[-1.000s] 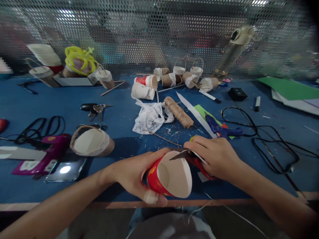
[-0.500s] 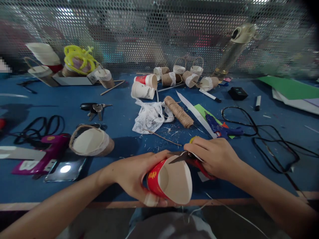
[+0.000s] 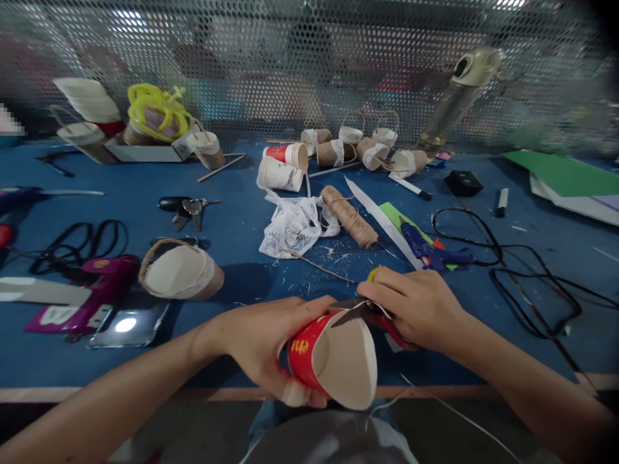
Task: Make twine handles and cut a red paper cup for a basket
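Note:
My left hand [image 3: 271, 348] is wrapped round a red paper cup [image 3: 348, 361] with yellow print, tilted so that its pale inside faces me. In my right hand [image 3: 416, 303] is a pair of scissors [image 3: 352, 314] with red and yellow handles. One blade lies inside the cup and the wall's cut edge curls up beside it. Beyond my hands are crumpled white lace [image 3: 290, 225] and a roll of brown twine [image 3: 349, 216]. A twine-wrapped cup [image 3: 178, 270] with a lace rim leans on the table at the left.
A purple glue gun [image 3: 97, 290] and a phone [image 3: 128, 322] lie at the left, keys [image 3: 188, 209] behind them. A blue glue gun [image 3: 430, 248] with its black cord [image 3: 527, 303] is at the right. Small twine-wrapped cups [image 3: 372, 151] and a bottle [image 3: 452, 96] stand along the mesh screen [image 3: 271, 71].
The red cup has turned and dropped slightly in my left hand, showing more of its inside. The scissors stay at its rim. The whole view has shifted a little.

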Motion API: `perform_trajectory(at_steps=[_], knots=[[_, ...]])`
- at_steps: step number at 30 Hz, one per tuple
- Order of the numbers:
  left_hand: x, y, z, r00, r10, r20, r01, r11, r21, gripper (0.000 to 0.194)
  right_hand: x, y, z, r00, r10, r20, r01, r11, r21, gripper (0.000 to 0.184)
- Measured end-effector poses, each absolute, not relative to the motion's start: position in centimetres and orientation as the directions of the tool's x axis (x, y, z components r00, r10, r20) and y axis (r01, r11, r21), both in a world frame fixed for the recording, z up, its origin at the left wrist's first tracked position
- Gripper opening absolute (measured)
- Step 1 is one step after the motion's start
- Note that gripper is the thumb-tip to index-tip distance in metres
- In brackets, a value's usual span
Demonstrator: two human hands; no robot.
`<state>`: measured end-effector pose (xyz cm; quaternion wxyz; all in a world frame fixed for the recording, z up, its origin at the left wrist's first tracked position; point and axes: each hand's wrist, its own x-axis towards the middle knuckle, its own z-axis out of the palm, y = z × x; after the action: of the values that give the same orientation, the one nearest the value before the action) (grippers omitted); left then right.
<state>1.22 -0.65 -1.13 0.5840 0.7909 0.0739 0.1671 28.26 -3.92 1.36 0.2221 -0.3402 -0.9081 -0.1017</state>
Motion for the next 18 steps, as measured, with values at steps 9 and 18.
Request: perform_trajectory(at_steps=[9, 18], knots=[[1.5, -0.7, -0.6, 0.944, 0.296, 0.142, -0.022, -0.375, 0.927, 0.068, 28.1, -4.2, 1.8, -0.703, 0.542, 0.46, 0.642, 0.762, 0.085, 0.039], [0.9, -0.8, 0.0, 0.934, 0.324, 0.152, 0.067, -0.576, 0.814, 0.079, 28.5, -4.1, 2.0, -0.706, 0.538, 0.462, 0.623, 0.781, 0.042, 0.025]])
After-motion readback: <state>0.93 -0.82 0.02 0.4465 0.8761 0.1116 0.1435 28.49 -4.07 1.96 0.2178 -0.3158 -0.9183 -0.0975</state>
